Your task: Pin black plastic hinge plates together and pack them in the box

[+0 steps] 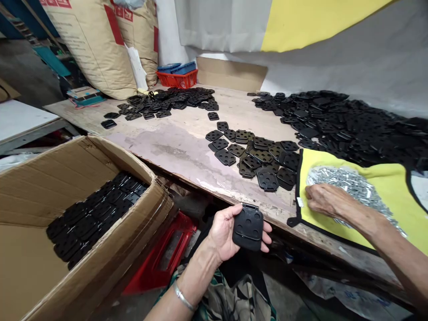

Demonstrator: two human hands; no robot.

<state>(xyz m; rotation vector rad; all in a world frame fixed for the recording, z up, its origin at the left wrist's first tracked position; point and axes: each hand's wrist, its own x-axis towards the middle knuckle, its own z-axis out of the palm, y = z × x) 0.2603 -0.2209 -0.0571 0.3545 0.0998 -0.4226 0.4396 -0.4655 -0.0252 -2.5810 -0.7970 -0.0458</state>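
My left hand (223,234), palm up with a silver bangle at the wrist, holds a square black plastic hinged plate (249,226) in front of the table edge. Round dimples mark the plate, and a hinge bar runs along its upper edge. My right hand (323,199) is closed at the left side of a heap of small silver metal pins (351,180); its fingertips are hidden, so anything in them cannot be made out. Under the pins lies a yellow cloth (394,176) with black edging. Several similar black plates (267,179) lie loosely beside the cloth.
A large pile of black pieces (344,120) covers the table's right rear. Another pile (174,99) lies at the back left, near a red basket (177,79) and tall paper sacks (90,44). An open cardboard box (160,209) with stacked black plates stands at left, beside a red plastic stool (150,272).
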